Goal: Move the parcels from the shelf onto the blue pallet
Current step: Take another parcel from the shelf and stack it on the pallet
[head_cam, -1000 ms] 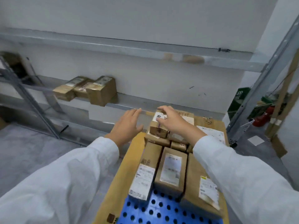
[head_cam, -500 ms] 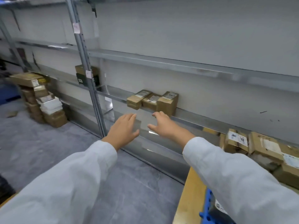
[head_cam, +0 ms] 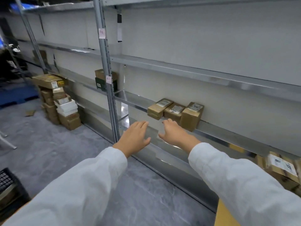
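Three parcels (head_cam: 175,111) sit side by side at the shelf (head_cam: 215,136) front edge. White labels on top, print and scribble unreadable. Left hand (head_cam: 136,136) and right hand (head_cam: 174,133) reach out just below them, palms down, fingers loosely spread, holding nothing. Can't tell if the right fingertips touch.

The person wore a white long-sleeved garment (plain cloth, softly creased along the arms). The left sleeve (head_cam: 73,193) filled the frame from seven o'clock, and the right sleeve (head_cam: 244,185) from four o'clock. Each ended loose and slightly bunched at the wrist, beyond which the left hand (head_cam: 136,136) and right hand (head_cam: 175,134) were bare.
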Demonstrator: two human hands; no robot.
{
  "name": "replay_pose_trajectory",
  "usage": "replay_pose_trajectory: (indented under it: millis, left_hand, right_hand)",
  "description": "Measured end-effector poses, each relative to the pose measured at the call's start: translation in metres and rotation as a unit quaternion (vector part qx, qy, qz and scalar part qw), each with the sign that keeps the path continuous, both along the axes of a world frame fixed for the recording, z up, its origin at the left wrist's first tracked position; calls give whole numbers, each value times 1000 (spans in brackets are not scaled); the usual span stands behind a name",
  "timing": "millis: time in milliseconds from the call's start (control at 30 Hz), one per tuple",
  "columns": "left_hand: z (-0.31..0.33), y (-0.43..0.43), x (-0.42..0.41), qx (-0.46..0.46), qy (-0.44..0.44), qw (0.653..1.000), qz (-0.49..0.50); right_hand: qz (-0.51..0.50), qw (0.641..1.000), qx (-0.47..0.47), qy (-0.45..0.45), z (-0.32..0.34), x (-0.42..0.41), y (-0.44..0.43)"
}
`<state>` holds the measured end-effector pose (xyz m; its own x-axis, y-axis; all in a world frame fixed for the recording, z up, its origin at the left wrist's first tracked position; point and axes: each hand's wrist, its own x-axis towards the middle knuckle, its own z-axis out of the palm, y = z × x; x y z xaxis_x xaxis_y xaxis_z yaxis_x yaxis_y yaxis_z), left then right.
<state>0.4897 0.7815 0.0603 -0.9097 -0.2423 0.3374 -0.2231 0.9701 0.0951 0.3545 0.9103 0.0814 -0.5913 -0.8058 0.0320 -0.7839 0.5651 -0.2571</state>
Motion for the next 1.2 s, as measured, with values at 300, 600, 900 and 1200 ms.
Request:
replay_pose_trajectory:
  millis: [300, 600, 900, 1200]
  left_hand:
    - [-5, -100, -88, -14, -54, 998, -23]
    - [-23, -157, -178, 0, -62, 996, -68]
    - [-40, -215, -252, 32, -53, 993, -101]
    - [-86, -308, -350, -15, -109, 981, -157]
  right_hand:
    - [-42, 997, -25, -53, -29, -77, -88]
    - [-110, 992, -5, -67, -42, -159, -113]
    - [-150, 983, -27, -103, -55, -206, -149]
    - [-231, 962, -7, -148, -88, -286, -230]
